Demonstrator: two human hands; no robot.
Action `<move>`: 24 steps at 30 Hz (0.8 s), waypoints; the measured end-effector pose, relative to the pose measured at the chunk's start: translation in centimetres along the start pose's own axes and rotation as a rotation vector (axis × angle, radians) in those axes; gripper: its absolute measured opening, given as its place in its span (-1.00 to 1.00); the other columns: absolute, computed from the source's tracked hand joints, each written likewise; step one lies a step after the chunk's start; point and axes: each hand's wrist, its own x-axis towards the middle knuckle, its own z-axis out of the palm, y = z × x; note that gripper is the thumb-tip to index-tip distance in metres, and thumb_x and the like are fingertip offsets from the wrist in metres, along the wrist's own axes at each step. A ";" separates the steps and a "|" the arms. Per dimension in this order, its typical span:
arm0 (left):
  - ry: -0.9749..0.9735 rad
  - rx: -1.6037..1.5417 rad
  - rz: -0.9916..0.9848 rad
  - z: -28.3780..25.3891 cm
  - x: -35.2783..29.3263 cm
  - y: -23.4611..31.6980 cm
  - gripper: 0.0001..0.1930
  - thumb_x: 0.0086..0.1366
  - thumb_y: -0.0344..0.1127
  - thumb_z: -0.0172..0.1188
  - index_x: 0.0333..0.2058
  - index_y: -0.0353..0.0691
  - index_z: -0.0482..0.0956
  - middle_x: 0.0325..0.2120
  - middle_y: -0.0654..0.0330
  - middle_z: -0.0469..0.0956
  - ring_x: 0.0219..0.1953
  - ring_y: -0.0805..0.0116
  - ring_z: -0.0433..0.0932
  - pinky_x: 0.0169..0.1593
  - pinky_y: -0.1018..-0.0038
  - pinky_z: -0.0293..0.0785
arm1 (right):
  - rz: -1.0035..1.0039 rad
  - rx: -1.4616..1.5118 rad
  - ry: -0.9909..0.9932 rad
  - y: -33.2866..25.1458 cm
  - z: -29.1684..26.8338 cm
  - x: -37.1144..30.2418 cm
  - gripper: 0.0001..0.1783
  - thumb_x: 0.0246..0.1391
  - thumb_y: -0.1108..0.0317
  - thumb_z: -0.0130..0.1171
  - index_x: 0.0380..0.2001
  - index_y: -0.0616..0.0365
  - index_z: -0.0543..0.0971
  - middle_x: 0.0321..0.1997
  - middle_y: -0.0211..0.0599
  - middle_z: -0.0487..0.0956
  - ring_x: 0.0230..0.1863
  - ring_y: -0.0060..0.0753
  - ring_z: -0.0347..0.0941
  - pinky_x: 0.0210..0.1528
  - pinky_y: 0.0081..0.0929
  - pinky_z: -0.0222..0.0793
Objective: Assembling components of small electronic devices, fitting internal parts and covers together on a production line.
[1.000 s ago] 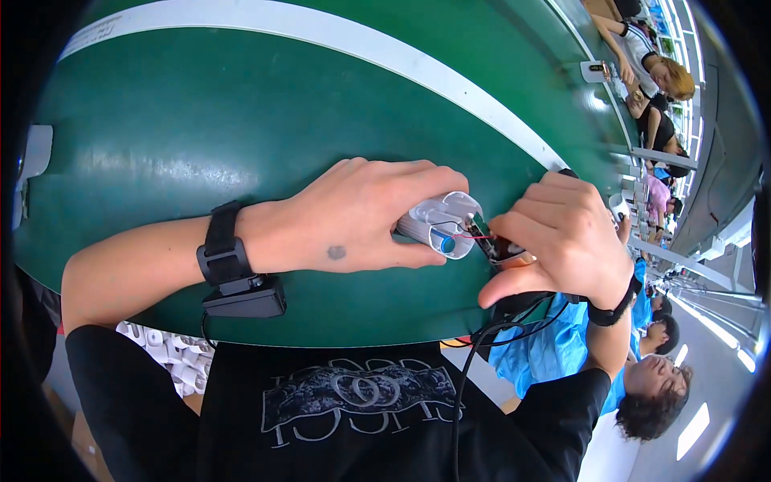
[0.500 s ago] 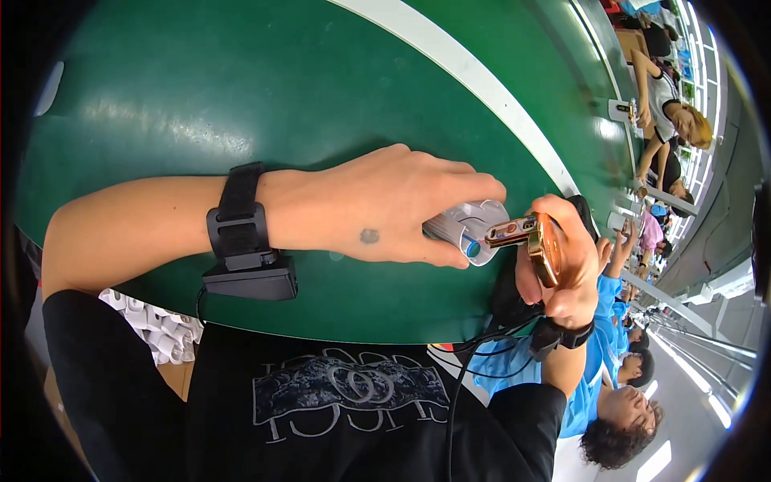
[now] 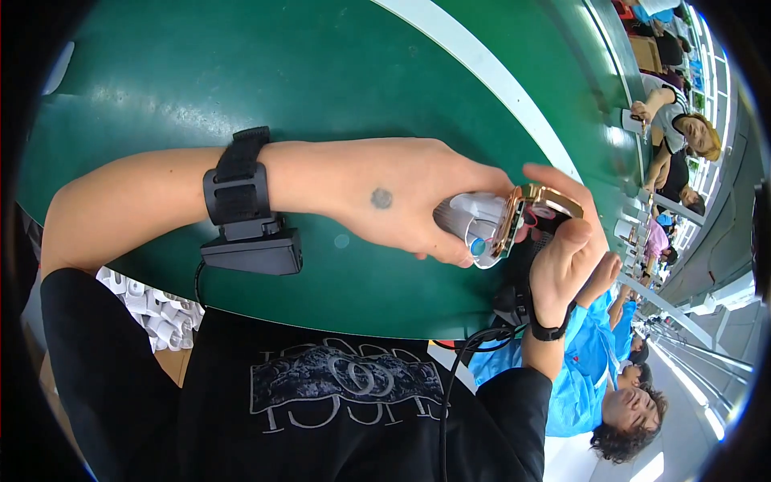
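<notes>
L hand [image 3: 401,197] wrapped round a grey plastic housing [image 3: 470,221], held above the green table [image 3: 241,72] – prob to steady it – while R hand [image 3: 566,257], fingers curled, pinches a gold-rimmed board [image 3: 522,217] flat against its open end.

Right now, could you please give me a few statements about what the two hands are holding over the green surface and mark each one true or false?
1. The left hand grips a small grey-white device. True.
2. The right hand holds a gold-coloured flat part against that device. True.
3. The device lies alone on the green table. False: both hands hold it.
4. The left wrist is bare. False: it wears a black strap with a box.
5. Nobody else is nearby. False: other people sit to the right.
</notes>
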 end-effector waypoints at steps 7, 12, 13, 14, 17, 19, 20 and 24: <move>0.111 0.051 0.022 0.7 -0.3 0.5 -0.50 0.31 -0.11 0.39 0.12 -0.21 0.50 -0.19 0.11 0.57 -0.37 0.28 0.64 -0.28 0.35 0.57 | 0.084 0.152 -0.132 -2.2 -0.7 0.1 -0.05 0.33 -0.45 -0.12 0.18 0.32 0.57 -0.12 -0.22 0.62 -0.20 -0.45 0.56 -0.20 -0.52 0.42; 0.166 0.082 0.109 0.9 -0.1 0.3 -0.58 0.31 -0.04 0.31 -0.02 -0.23 0.58 -0.17 -0.01 0.59 -0.11 0.00 0.61 -0.04 0.15 0.50 | 0.076 0.142 -0.119 -2.5 -0.7 -0.8 -0.07 0.30 -0.43 -0.05 0.19 0.33 0.56 -0.07 -0.14 0.58 -0.13 -0.34 0.57 -0.14 -0.46 0.46; 0.163 0.081 0.110 0.9 -0.1 0.3 -0.58 0.31 -0.04 0.31 -0.02 -0.23 0.58 -0.17 -0.01 0.59 -0.11 0.00 0.61 -0.04 0.15 0.50 | 0.091 0.154 -0.089 -2.5 -0.6 -0.9 -0.08 0.30 -0.41 -0.02 0.19 0.33 0.57 -0.08 -0.12 0.57 -0.11 -0.30 0.58 -0.12 -0.43 0.48; 0.160 0.088 0.094 0.8 -0.1 0.5 -0.58 0.31 -0.03 0.30 -0.02 -0.22 0.58 -0.17 -0.01 0.59 -0.10 -0.01 0.60 -0.04 0.14 0.50 | 0.093 0.153 -0.087 -2.4 -0.4 -0.9 -0.08 0.30 -0.41 -0.02 0.19 0.33 0.57 -0.08 -0.12 0.57 -0.11 -0.30 0.58 -0.12 -0.43 0.48; 0.155 0.103 0.063 0.9 -0.3 0.6 -0.59 0.32 -0.03 0.28 -0.02 -0.21 0.58 -0.16 0.00 0.58 -0.09 -0.02 0.59 -0.04 0.13 0.49 | -0.317 -0.186 -0.034 -2.2 0.6 -0.3 -0.16 0.28 -0.34 0.08 0.14 0.32 0.60 -0.01 -0.03 0.57 -0.04 -0.18 0.59 -0.04 -0.36 0.51; 0.194 0.103 0.128 1.3 -0.4 0.3 -0.61 0.34 -0.05 0.23 -0.02 -0.21 0.58 -0.17 0.01 0.57 -0.11 -0.02 0.59 -0.04 0.14 0.49 | -0.334 -0.147 -0.029 -1.6 0.7 0.0 -0.18 0.27 -0.32 0.10 0.12 0.32 0.60 0.01 -0.01 0.57 -0.03 -0.15 0.60 -0.02 -0.35 0.51; 0.214 0.103 0.160 1.5 -0.5 0.2 -0.61 0.34 -0.06 0.21 -0.02 -0.21 0.57 -0.17 0.01 0.57 -0.12 -0.03 0.59 -0.05 0.14 0.49 | -0.350 -0.109 -0.025 -1.2 0.7 0.1 -0.20 0.27 -0.30 0.12 0.11 0.32 0.61 0.02 0.01 0.57 -0.02 -0.12 0.60 0.01 -0.33 0.52; 0.093 0.044 -0.065 0.8 -0.8 1.7 -0.64 0.36 -0.14 0.11 0.02 -0.20 0.53 -0.15 0.01 0.55 -0.13 -0.03 0.59 -0.06 0.15 0.50 | -0.317 -0.068 0.037 -0.9 0.9 -0.4 -0.21 0.27 -0.29 0.12 0.07 0.32 0.62 0.05 0.05 0.57 0.00 -0.08 0.60 0.02 -0.31 0.52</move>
